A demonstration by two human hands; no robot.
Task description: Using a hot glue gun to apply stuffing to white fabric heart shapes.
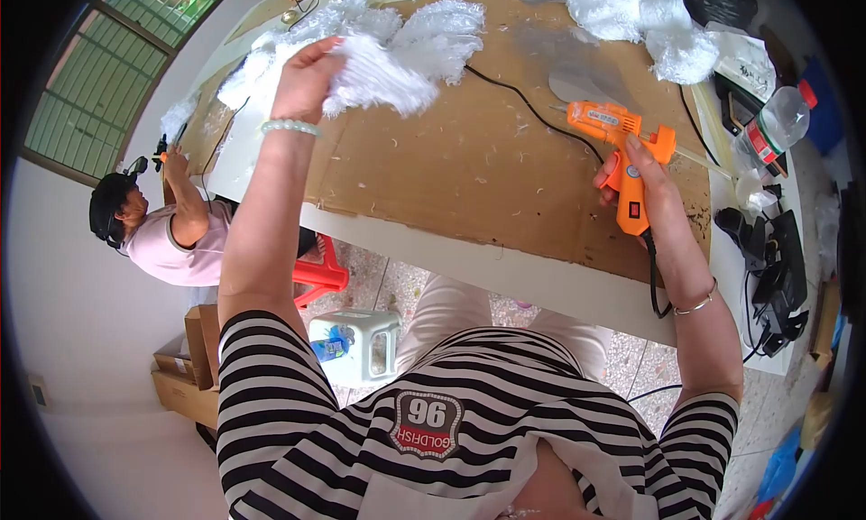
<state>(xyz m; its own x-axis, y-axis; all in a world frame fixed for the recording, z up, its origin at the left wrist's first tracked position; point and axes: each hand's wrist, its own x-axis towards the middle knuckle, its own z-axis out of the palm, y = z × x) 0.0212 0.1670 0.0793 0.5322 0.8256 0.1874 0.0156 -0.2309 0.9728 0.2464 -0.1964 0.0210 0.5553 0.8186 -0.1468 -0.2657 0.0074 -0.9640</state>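
Observation:
My right hand (651, 182) is closed around the handle of an orange hot glue gun (634, 198), whose nozzle points left above the table. A clear glue stick (704, 162) juts from its back end, and a black cord hangs from the handle. My left hand (307, 76), raised over the far left of the table, pinches a piece of white feathery material (379, 76) by its edge. That piece looks slightly blurred. Behind it lies a pile of similar shiny white pieces (442, 35).
Brown cardboard (487, 173) covers the table. More white bundles (645, 24) lie at the far right, near a plastic bottle with a red cap (783, 119) and black power strips (778, 281). A co-worker (176, 227) sits at the left. A red stool (323, 272) stands below.

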